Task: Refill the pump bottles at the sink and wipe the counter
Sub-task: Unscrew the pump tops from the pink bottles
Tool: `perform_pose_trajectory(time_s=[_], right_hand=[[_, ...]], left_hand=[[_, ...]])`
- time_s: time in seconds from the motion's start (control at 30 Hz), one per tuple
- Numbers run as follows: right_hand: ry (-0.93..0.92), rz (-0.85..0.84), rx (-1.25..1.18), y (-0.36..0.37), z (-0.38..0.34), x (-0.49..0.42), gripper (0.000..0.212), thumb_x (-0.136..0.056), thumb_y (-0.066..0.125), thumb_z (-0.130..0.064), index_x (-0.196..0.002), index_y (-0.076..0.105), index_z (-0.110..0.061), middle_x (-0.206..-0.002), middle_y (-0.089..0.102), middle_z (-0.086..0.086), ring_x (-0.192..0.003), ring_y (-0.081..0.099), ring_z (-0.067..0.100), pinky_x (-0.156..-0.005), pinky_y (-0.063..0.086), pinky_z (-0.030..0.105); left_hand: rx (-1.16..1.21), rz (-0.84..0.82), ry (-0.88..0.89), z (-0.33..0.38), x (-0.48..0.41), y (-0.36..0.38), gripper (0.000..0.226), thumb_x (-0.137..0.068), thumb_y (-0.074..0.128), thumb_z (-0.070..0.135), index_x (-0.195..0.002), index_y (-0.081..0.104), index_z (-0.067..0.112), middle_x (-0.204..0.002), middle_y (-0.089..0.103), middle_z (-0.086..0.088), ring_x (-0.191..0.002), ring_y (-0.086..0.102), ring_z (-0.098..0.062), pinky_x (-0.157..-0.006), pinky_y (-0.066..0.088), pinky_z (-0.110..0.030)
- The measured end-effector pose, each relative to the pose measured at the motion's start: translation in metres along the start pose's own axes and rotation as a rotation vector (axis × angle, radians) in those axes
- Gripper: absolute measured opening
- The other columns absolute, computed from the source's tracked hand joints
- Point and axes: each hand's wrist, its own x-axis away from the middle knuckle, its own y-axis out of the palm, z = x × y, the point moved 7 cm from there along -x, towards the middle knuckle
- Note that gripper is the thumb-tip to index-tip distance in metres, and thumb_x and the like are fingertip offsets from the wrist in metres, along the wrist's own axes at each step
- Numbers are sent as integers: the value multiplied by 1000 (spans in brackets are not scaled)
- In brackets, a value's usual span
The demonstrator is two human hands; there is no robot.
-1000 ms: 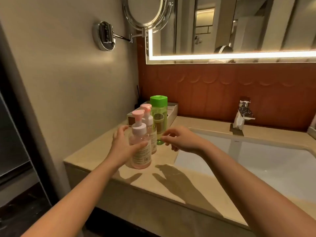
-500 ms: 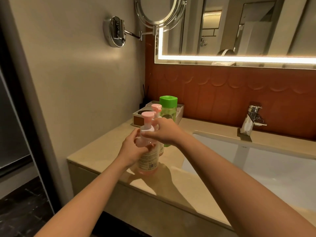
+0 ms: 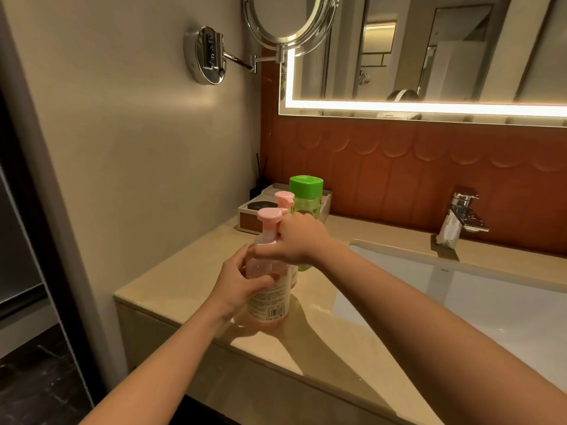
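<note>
A clear pink pump bottle (image 3: 271,305) with a pink pump head stands on the beige counter (image 3: 171,283) left of the sink. My left hand (image 3: 242,282) wraps around its body. My right hand (image 3: 297,242) is closed around its collar just under the pump head. Behind it stands a second pink pump bottle (image 3: 284,199), mostly hidden. A green bottle (image 3: 306,194) with a green cap stands behind both.
A white basin (image 3: 491,305) fills the counter's right side, with a chrome tap (image 3: 461,216) at the back. A small tray (image 3: 254,213) and a reed diffuser (image 3: 260,179) sit in the back left corner. A swing-arm mirror (image 3: 288,19) juts from the left wall.
My right hand moved left from beside the bottles onto the front bottle's pump collar. My left hand has kept its hold on the bottle's body. The view has come closer.
</note>
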Motion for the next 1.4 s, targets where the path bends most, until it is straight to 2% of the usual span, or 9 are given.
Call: perform_pose_trajectory(time_s=[0.27,0.5,0.67,0.77,0.93,1.03,1.2,1.33,1.4], right_hand=[[-97,19,-59,0,-2,-2,43,-74,57,-61,-56,42,-24,-59,44,-7,-64,49,18,-51,34,24],[-140,-34,-114,0,-5,5,36,-79,58,-54,-67,51,-21,-74,54,0,-72,54,19,-63,46,31],[-133,-246,-243,7,-6,15,26,-82,53,-44,-97,52,-22,-96,53,0,-88,52,18,-73,44,28],[-104,-346,-436,5,-9,23,35,-89,57,-33,-119,49,-17,-109,50,-1,-99,51,16,-86,44,28],[-46,-162,-408,2,-15,26,37,-80,65,-47,-99,61,-15,-97,63,0,-88,59,15,-77,52,29],[21,19,-315,2,-17,27,39,-76,68,-50,-94,63,-17,-92,65,2,-83,62,16,-73,56,34],[65,-66,-530,-2,-23,34,25,-80,67,-25,-99,55,-16,-95,58,2,-89,57,17,-76,53,27],[21,-124,-668,-15,-27,45,46,-83,65,-16,-125,46,-18,-102,50,-3,-93,49,12,-71,44,16],[42,-61,-651,-17,-23,48,33,-80,70,-26,-107,50,-22,-94,52,-6,-85,51,10,-74,48,25]], left_hand=[[1,-89,-13,2,-3,-2,49,-74,70,-3,-109,57,30,-103,69,9,-101,62,-11,-81,49,-29],[22,-256,-113,-1,-4,-1,61,-63,69,7,-116,55,33,-109,69,7,-111,60,-18,-93,46,-40],[-59,-419,-189,10,-1,1,62,-80,61,-3,-120,42,42,-116,56,18,-108,52,-1,-93,40,-26],[-62,-443,-240,12,1,0,67,-81,60,-1,-127,34,41,-116,53,17,-106,51,-1,-91,42,-26],[-12,-313,-269,-2,5,-11,64,-78,68,6,-129,37,29,-120,55,5,-120,48,-16,-109,32,-43],[-26,-232,-216,-6,10,-21,53,-75,74,23,-121,50,29,-126,55,0,-122,48,-18,-106,37,-41],[-52,-127,-161,0,18,-27,48,-82,63,17,-127,48,24,-128,54,3,-121,48,-15,-98,41,-30],[-111,-105,-115,4,24,-25,72,-70,72,28,-133,38,25,-136,47,0,-127,43,-16,-106,39,-39],[-159,-69,-66,7,25,-18,77,-74,75,18,-137,32,26,-136,44,3,-126,40,-13,-104,38,-38]])
